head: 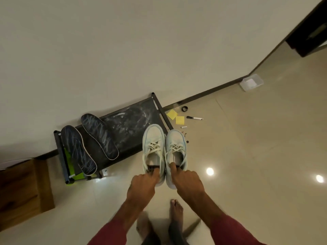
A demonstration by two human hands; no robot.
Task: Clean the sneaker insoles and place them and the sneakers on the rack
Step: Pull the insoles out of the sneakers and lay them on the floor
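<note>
Two white sneakers hang side by side in the air in front of me. My left hand grips the heel of the left sneaker. My right hand grips the heel of the right sneaker, with a finger hooked inside its opening. Both toes point toward the dark shoe rack by the wall. Two dark insoles lie on the rack's top shelf, one at its left end and one beside it, both streaked with pale marks.
A wooden cabinet stands left of the rack. Yellow sticky notes, a marker, a black ring and small bits lie on the tiled floor right of the rack. A clear plastic box sits by the corner. My bare feet are below.
</note>
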